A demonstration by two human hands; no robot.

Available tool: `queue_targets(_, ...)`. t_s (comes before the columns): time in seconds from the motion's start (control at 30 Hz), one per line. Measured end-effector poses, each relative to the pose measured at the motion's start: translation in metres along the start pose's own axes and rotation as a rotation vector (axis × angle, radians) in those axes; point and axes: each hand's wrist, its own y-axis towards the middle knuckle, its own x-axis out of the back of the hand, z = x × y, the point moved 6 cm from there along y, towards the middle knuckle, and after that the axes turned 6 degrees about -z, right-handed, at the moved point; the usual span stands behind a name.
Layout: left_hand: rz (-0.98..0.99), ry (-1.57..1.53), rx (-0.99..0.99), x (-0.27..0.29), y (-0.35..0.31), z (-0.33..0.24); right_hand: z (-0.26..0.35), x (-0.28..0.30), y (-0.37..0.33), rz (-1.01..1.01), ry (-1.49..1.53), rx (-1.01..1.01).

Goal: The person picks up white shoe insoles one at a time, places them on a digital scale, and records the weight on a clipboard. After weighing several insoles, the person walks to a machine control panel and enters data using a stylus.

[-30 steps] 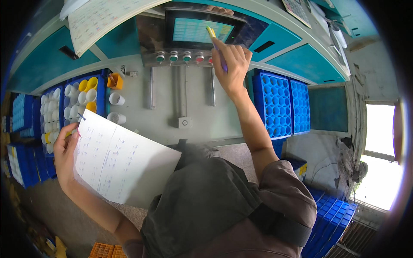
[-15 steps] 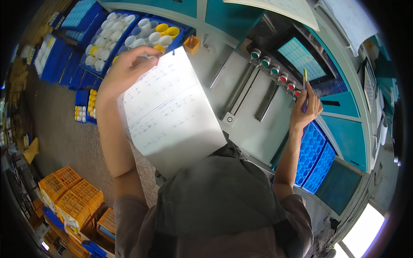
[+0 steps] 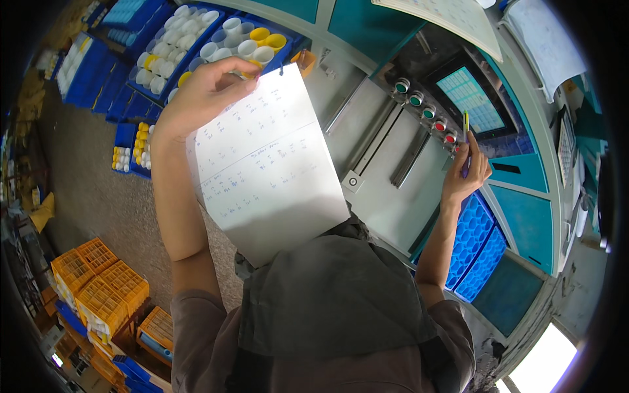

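Note:
My left hand [image 3: 208, 97] pinches the upper edge of a white notepad [image 3: 262, 170], its fingers curled over the top. Rows of blue handwriting cover the page, with a ruled line across the middle and a shadow over the lower part. A small dark clip or ring sits at the pad's top corner. In my right hand [image 3: 469, 171] is a pen [image 3: 466, 123], purple with a yellow-green end that points up and away from me. The pen stands in front of a machine's control panel, close to a lit touchscreen [image 3: 472, 98] and a row of green and red push buttons [image 3: 428, 112].
Blue crates [image 3: 137, 108] of white and yellow cups stand at the far left. Stacked orange crates [image 3: 111, 281] are at the near left. Beyond the notepad, the machine bed [image 3: 386, 150] carries metal rails. Blue honeycomb trays [image 3: 473, 229] lie beside my right forearm.
The view has shifted slightly, so the machine and crates sit a little differently in the picture. Both hands keep their grips on the notepad and the pen.

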Motion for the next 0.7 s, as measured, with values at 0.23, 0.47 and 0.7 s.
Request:
queue_targets(0.23,0.003,0.008,-0.027,-0.0004,-0.0015,-0.0014,0.0023,-0.0028,-0.0021,0.029,0.006,-0.011)
queue_targets(0.47,0.001,0.022,-0.037,-0.0001,-0.0005,-0.0008,0.0034,-0.0029,-0.0028,0.043,0.019,-0.027)
queue_targets(0.7,-0.009,0.025,-0.038,0.0000,0.0001,-0.0008,0.0042,-0.0039,-0.0059,0.052,0.021,-0.033)
